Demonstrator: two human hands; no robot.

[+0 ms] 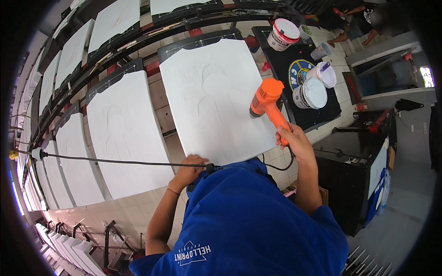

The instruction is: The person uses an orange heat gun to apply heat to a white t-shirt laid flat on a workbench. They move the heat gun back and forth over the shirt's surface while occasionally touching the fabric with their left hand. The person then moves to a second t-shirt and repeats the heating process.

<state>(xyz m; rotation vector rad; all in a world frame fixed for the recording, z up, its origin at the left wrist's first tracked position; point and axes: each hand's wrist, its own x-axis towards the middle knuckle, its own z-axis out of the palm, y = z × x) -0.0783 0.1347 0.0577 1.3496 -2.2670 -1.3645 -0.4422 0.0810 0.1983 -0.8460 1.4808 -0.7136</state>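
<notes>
In the head view, the right hand [297,140] grasps the handle of an orange heat gun [269,94], which is over the right part of a white cloth panel [221,129], its dark nozzle angled left and down toward the fabric. The panel, with faint raised outlines, lies flat on a black board [198,43] that shows along its far edge. The left hand [189,169] is at the near edge of the panel, fingers bent; whether it grips the cloth or only rests there I cannot tell. A black cable [115,161] stretches from the left to the person's waist, just beside that hand. Another white panel [122,133] lies to the left. Far right, a black tabletop [329,108] carries a red-rimmed bucket [278,39], a white bucket [311,94] on its near part, and a grey cup [321,50]. Beyond it is another person's arm [340,38].
</notes>
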